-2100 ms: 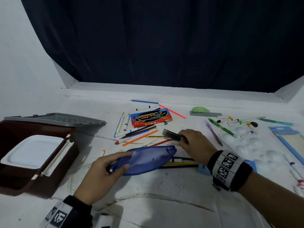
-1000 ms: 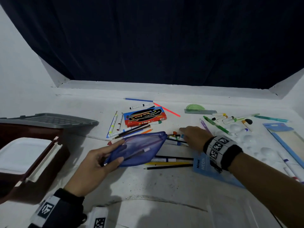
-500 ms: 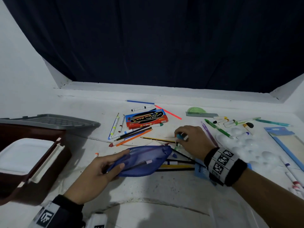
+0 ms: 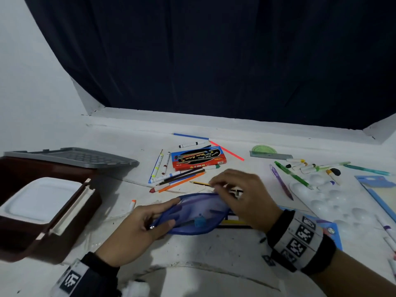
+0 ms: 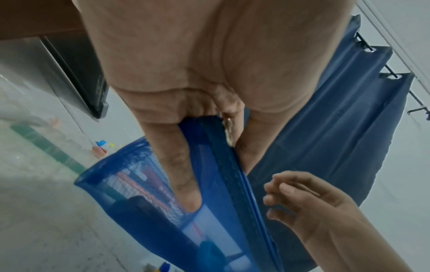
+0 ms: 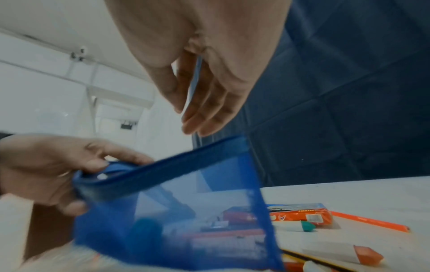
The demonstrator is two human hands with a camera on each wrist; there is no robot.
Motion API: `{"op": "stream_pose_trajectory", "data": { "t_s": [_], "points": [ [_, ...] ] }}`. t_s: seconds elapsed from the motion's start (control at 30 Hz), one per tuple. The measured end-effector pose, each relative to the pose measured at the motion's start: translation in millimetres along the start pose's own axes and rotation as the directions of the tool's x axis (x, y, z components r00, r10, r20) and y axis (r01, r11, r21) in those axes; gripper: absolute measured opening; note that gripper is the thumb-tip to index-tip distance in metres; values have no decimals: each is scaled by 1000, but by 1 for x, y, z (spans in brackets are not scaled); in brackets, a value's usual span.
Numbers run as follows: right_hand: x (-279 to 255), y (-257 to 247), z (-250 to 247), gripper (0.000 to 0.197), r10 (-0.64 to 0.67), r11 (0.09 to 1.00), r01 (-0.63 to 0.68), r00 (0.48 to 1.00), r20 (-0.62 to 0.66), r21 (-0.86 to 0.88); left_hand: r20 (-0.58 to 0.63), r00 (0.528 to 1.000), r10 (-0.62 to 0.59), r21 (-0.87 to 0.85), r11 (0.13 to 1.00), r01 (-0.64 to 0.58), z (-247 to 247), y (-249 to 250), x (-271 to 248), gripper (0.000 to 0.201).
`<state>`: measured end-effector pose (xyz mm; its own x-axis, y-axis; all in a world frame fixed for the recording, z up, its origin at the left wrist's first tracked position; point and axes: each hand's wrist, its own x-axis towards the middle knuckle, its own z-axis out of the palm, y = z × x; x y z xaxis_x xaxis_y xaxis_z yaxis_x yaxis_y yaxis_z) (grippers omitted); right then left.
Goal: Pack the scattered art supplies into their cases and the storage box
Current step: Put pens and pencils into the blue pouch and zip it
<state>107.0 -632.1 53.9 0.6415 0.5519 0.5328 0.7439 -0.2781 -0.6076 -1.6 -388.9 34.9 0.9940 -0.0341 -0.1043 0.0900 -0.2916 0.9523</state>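
1. The left hand [image 4: 137, 230] pinches the near end of the blue mesh pouch [image 4: 197, 213], thumb on one side of the open zip edge and fingers on the other, beside the metal zip pull [image 5: 229, 132].
2. The right hand [image 4: 246, 198] hovers over the pouch's far end with its fingers loosely extended and close together; a thin blue-grey sliver shows between them in the right wrist view, too blurred to name.
3. Inside the pouch lies a small teal piece [image 4: 200, 221] with a dark stick.
4. At 12 o'clock of the pouch sits the red pencil box [image 4: 198, 160], with loose pencils [image 4: 182, 179] fanned between them.
5. At 9 o'clock stands the open brown storage box [image 4: 42, 213], a white tray [image 4: 40, 200] in it.
6. At 3 o'clock lie the white palette [image 4: 334, 202] and small paint tubes [image 4: 300, 165].
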Motion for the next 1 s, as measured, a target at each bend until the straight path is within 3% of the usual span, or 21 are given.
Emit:
{"op": "stream_pose_trajectory", "data": {
  "t_s": [0.07, 0.13, 0.2, 0.3, 0.37, 0.5, 0.77, 0.9, 1.0],
  "points": [
    [12, 19, -3, 16, 93, 993, -97, 994, -52, -70, -32, 999, -14, 0, 1000, 14, -7, -2, -5, 45],
    [20, 48, -1, 17, 254, 946, -237, 966, 54, -219, -67, 997, -31, -1, 1000, 31, -14, -4, -11, 45],
    [22, 76, 5, 23, 395, 863, -278, 893, 217, -423, -92, 995, -45, 2, 999, 45, -19, -6, -18, 44],
    [22, 96, 20, 29, 526, 736, -142, 736, 427, -662, -129, 989, -68, -14, 998, 67, -27, -9, -27, 43],
    [23, 99, 30, 26, 542, 660, -15, 703, 461, -752, -141, 987, -78, -12, 997, 77, -31, -11, -32, 42],
    [26, 96, 39, 25, 517, 604, 31, 745, 421, -797, -139, 987, -83, 7, 996, 85, -34, -11, -38, 41],
    [22, 87, 30, 12, 531, 698, -205, 791, 303, -686, -108, 992, -68, -2, 998, 68, -30, -12, -35, 39],
    [15, 60, 19, 13, 325, 884, -241, 933, 154, -402, -73, 995, -73, -47, 997, 69, -25, -8, -29, 36],
    [5, 27, 9, 26, 156, 953, -119, 981, 113, -280, -45, 996, -75, -58, 996, 72, -21, -6, -22, 39]
  ]
}}
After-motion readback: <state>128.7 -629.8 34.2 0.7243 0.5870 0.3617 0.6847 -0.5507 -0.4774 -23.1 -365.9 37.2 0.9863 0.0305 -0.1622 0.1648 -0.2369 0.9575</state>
